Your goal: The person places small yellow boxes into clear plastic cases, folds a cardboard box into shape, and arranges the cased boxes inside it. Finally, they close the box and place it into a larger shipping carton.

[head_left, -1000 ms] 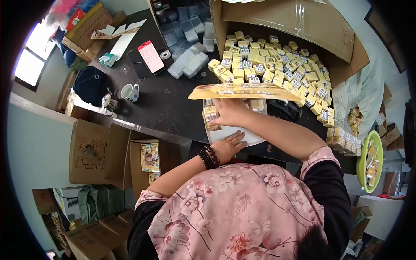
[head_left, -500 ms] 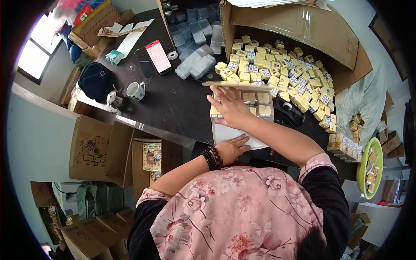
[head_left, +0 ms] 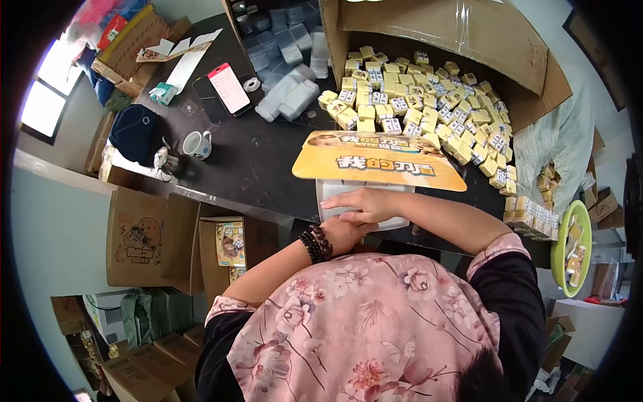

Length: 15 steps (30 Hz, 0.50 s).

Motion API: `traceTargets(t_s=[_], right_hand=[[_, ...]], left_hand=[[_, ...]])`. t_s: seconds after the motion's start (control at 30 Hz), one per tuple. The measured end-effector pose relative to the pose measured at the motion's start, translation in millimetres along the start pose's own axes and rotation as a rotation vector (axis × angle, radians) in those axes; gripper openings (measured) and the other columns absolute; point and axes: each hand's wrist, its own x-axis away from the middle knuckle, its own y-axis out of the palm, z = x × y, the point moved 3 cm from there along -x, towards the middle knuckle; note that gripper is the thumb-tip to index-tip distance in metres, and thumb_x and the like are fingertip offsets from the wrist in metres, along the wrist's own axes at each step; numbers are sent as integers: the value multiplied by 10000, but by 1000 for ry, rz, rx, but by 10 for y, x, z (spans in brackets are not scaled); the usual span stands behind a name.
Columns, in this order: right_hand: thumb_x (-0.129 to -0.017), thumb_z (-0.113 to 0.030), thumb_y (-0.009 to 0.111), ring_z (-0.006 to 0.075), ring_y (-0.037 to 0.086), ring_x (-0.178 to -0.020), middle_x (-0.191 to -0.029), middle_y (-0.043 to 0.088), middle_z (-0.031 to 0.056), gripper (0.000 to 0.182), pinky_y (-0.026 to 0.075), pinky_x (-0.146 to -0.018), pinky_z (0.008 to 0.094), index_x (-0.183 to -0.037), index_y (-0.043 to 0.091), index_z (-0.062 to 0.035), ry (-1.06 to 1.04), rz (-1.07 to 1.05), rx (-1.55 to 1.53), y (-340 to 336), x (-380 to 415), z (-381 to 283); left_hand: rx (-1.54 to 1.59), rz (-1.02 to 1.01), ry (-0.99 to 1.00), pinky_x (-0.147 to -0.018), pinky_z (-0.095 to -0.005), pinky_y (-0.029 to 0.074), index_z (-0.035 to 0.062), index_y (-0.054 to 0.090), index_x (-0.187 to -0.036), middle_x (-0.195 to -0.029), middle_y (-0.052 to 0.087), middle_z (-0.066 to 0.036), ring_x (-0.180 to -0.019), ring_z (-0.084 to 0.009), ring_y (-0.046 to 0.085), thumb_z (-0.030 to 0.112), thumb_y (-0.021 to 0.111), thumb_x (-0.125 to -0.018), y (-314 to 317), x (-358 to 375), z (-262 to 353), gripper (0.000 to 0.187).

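Observation:
A white open box (head_left: 328, 195) lies at the table's near edge, in front of my body. Its yellow printed header panel (head_left: 382, 161) is spread over the far part and hides the small boxes inside. My right hand (head_left: 362, 204) rests on the white near part, fingers extended to the left and partly over my left hand. My left hand (head_left: 345, 233) lies at the near edge of the box, its fingers partly covered by my right hand. Small yellow boxes (head_left: 429, 100) are heaped just beyond the panel.
A large open carton (head_left: 442, 27) stands behind the heap. Clear plastic cases (head_left: 295, 94), a phone (head_left: 229, 88) and a mug (head_left: 197, 144) are on the dark table (head_left: 268, 161). A green basin (head_left: 562, 251) is at the right, an open carton (head_left: 184, 251) below left.
The yellow panel has tipped so its printed face shows and covers the small boxes. My right hand has moved down from it, close to my left hand. The view has shifted slightly.

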Motion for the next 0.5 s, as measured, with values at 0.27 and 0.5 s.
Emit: traceTargets(t_s=[0.27,0.5], right_hand=[[-1015,-413,460,291,421,-1361,-1465,462,151,522,290,-1144,375,-1460,425,-142,613,-1,-547,-85,267,49],[-952,-217,620,310,565,-1192,-1293,593,161,351,447,-1009,382,-1255,598,-41,-49,417,-204,12,861,-556]], left_hand=[[46,-24,-30,-862,-430,535,147,569,-1276,-1218,588,-163,-1021,-346,635,211,615,-882,-132,21,98,402],[148,5,-11,-933,-436,485,50,610,-1197,-1209,618,-172,-1111,-362,588,210,623,-905,-318,-111,182,333]])
